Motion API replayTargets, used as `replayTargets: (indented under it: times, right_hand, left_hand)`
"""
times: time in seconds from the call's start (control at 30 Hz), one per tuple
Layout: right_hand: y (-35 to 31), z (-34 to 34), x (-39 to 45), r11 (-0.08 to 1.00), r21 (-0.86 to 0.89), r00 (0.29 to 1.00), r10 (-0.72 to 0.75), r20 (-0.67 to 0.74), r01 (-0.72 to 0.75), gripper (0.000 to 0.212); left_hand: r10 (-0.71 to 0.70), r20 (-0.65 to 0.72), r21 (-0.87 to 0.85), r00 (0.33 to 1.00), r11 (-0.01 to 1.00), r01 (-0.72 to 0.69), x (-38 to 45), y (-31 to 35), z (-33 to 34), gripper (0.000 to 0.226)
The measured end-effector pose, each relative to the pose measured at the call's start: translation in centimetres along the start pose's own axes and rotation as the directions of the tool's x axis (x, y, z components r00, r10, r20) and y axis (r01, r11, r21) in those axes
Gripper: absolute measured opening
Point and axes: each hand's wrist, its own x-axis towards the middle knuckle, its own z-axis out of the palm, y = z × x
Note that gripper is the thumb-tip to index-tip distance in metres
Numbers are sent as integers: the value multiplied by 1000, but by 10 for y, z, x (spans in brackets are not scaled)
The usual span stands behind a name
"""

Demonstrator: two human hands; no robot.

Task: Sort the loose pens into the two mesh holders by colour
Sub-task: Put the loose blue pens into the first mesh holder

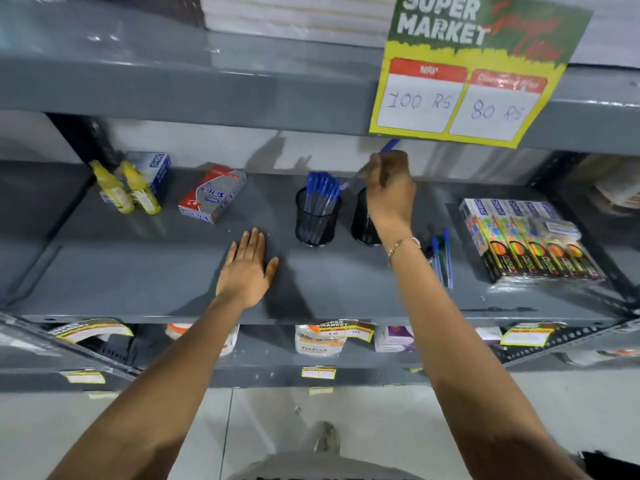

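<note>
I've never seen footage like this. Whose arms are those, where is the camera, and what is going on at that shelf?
There is no machine here: a person wears a wide-angle camera on the head, so you look down along their own arms. The left hand rests flat and empty on the grey shelf. The right hand holds a blue pen above two black mesh holders. The left holder is full of blue pens; the right holder is mostly hidden behind the hand. A few loose pens lie to the right, beside marker boxes. Glue bottles stand at the far left.
</note>
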Motion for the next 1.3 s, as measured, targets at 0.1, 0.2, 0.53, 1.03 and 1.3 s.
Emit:
replayTargets:
  times: [0.1,0.2,0.53,1.03,1.3]
  right_hand:
    - [5,34,-10,998,-31,985,59,162,-55,21]
    - [19,53,-19,978,-170,955,162,249,-121,28]
    - [22,53,-19,920,-377,927,226,299,-103,38]
    - [92,-50,-35,667,-679,787,579,212,-308,27]
    - [89,-30,-52,548,-824,864,474,169,-140,28]
  left_hand:
    - [0,8,1,1000,1000,0,1,-2,1,70]
    - [2,4,2,1000,1000,-3,2,-2,1,70]
    - [6,0,12,1000,1000,-6,0,0,-2,70]
    - [-3,6,-7,1000,1000,3,-3,3,-4,68]
    - [-7,12,-3,1000,1000,7,-2,2,-3,69]
